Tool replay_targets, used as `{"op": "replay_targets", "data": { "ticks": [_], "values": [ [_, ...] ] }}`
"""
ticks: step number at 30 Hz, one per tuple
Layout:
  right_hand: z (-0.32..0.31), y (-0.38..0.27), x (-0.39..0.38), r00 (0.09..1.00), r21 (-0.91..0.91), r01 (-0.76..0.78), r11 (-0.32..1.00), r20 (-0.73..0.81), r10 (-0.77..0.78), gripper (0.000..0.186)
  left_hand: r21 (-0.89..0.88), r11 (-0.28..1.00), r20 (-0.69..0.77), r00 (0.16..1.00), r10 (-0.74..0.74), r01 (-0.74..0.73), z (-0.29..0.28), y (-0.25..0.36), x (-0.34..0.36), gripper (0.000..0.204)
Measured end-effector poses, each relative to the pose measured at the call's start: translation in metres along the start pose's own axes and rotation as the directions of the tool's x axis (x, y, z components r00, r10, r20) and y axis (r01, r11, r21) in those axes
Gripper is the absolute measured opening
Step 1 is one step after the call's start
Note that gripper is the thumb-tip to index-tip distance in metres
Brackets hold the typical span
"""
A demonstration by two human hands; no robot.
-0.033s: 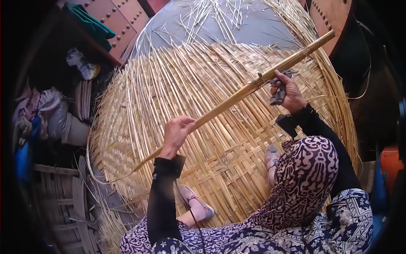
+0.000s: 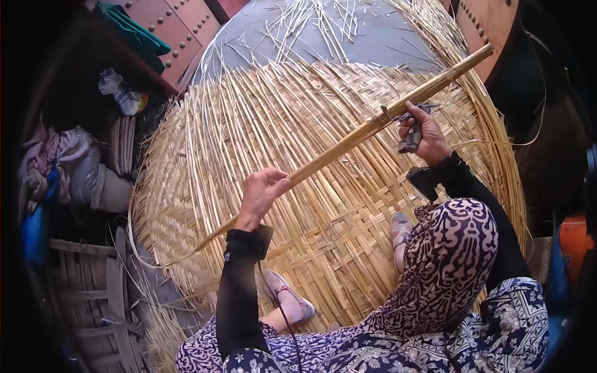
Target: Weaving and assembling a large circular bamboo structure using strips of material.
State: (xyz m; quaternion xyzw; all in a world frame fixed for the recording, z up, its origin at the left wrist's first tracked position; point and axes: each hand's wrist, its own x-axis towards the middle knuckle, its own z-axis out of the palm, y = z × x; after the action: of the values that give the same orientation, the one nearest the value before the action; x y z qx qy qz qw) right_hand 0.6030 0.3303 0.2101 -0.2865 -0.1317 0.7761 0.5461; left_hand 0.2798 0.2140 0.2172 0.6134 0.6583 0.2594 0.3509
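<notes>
Long straw-coloured cane piece (image 2: pixel 336 151) held diagonally above wide tan mat of woven flat strips (image 2: pixel 354 242), thicker end up and right. Left hand (image 2: pixel 262 193) pinching it, thinner end trailing past. Right hand (image 2: pixel 429 135) clenched on crumpled dark-grey cloth (image 2: pixel 410 144), thumb at the cane; can't tell if fingers grip cane too. Pale shoes (image 2: pixel 401 231) on mat. Smooth grey floor (image 2: pixel 388 34) beyond.

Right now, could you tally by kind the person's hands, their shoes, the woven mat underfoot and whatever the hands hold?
Hands: 2 (left hand, right hand)
Shoes: 2 (left shoe, right shoe)
Woven mat: 1
Long bamboo piece: 1
Grey rag: 1
Total: 7
</notes>
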Motion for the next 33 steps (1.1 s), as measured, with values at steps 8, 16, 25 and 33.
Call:
{"op": "replay_targets", "data": {
  "ticks": [8, 16, 25, 33],
  "values": [
    [0.002, 0.02, -0.036, 0.976, -0.207, -0.214, 0.955, -0.093, 0.198, 0.018, -0.149, 0.988, -0.174, 0.985, 0.01, -0.036, -0.007, -0.005, -0.012, 0.007],
    [0.039, 0.029, -0.07, 0.681, -0.471, 0.665, -0.579, 0.7, 0.213, 0.031, -0.032, 0.998, -0.116, 0.992, 0.051, -0.055, -0.005, 0.001, -0.008, 0.01],
    [0.046, 0.067, -0.05, 0.495, -0.284, 0.798, -0.531, 0.812, 0.309, 0.02, 0.161, 0.982, -0.139, 0.983, 0.118, -0.095, 0.017, 0.027, -0.004, 0.013],
    [0.037, 0.061, -0.046, 0.662, -0.358, 0.62, -0.698, 0.716, 0.221, 0.016, 0.336, 0.925, -0.201, 0.946, 0.253, -0.175, 0.021, 0.049, -0.015, 0.012]
  ]
}}
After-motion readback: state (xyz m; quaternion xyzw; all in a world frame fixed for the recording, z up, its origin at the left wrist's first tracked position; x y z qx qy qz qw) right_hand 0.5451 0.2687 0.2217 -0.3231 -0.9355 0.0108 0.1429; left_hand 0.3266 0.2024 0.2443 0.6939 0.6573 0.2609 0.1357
